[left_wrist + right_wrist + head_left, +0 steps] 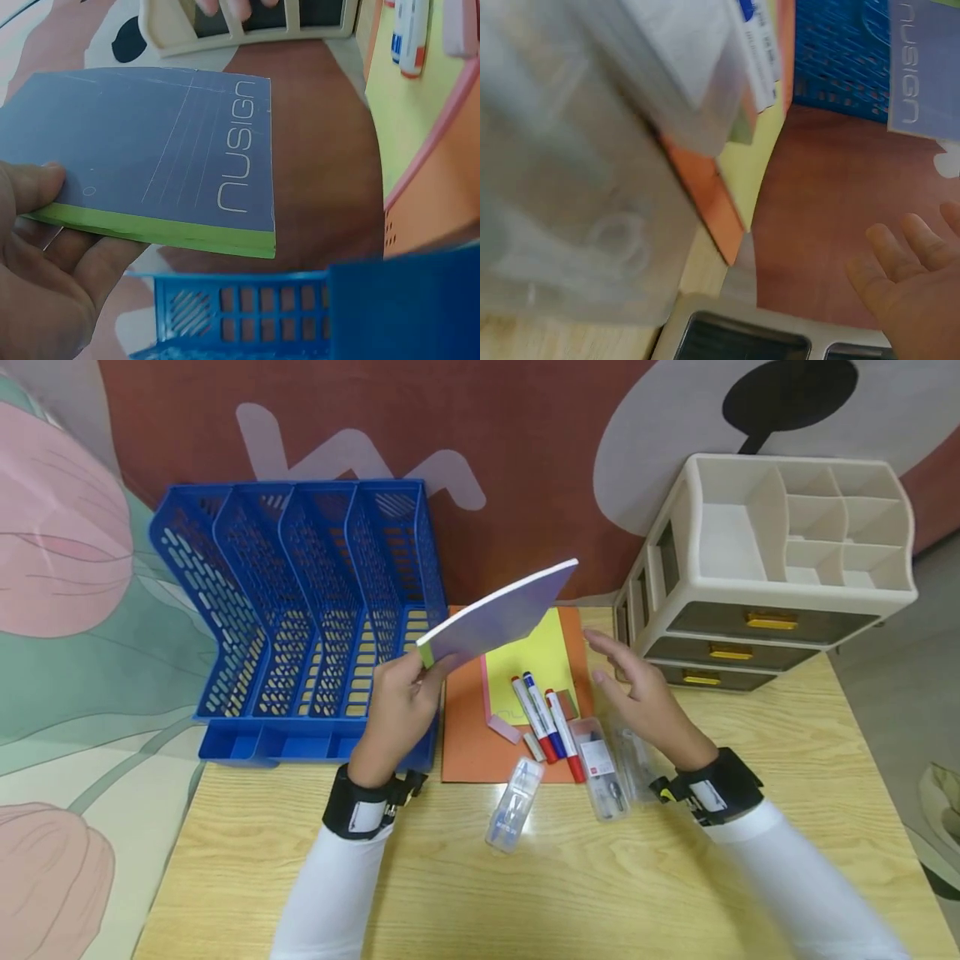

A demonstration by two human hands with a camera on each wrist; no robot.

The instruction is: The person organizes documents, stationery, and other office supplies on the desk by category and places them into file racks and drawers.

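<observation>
The left hand (402,706) pinches one notebook (504,617). The right hand (651,706), apart from it, has its fingers stretched out. Three markers (542,713) lie between both hands.

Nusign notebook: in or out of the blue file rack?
Out: the left hand grips the Nusign notebook in the air, outside the blue file rack.

Light wood-grain bench (637,893) and the objects resting on it.
A blue divided rack (300,745) stands at the left, a beige drawer unit (738,597) at the right. Between them, just beside the rack, lies a flat orange piece (468,752). A slim clear case (512,810) and a labelled clear case (602,770) overlap its edges; a further clear plastic item (633,760), partly hidden, lies just beside the labelled case.
</observation>
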